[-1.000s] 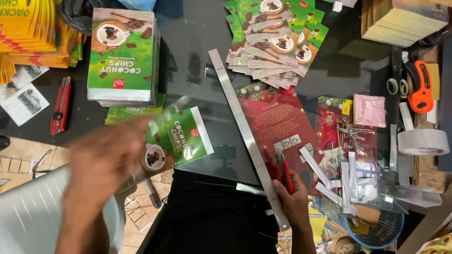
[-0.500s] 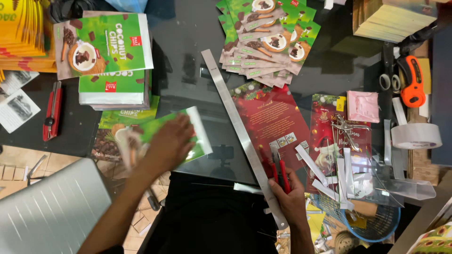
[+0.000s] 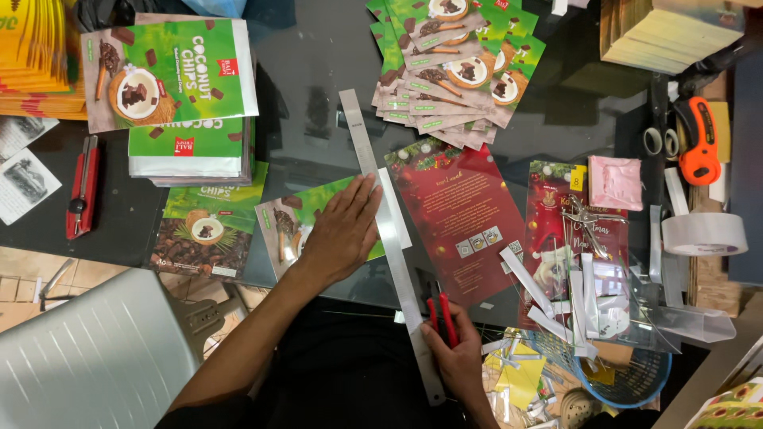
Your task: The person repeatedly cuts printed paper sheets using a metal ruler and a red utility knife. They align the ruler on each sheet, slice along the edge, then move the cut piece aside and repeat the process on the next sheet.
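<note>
Head view | left hand [image 3: 343, 230] flat, open, pinning green pouch [image 3: 322, 226] against metal ruler [image 3: 387, 230] on glass table [image 3: 310, 95] | right hand [image 3: 457, 357] closed, gripping red cutter [image 3: 442, 318] at ruler's near end | step: likely lining up for trimming | next: needing steady ruler pressure.

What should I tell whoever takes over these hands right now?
Left hand: open, pressed flat on a green printed snack pouch lying against the long metal ruler on the dark glass table.
Right hand: closed around a red-handled cutter at the ruler's near end.
Done: a stack of green pouches sits at far left; a fanned pile lies beyond the ruler.
Left: the pouch under the left hand shows no cut yet.
</note>
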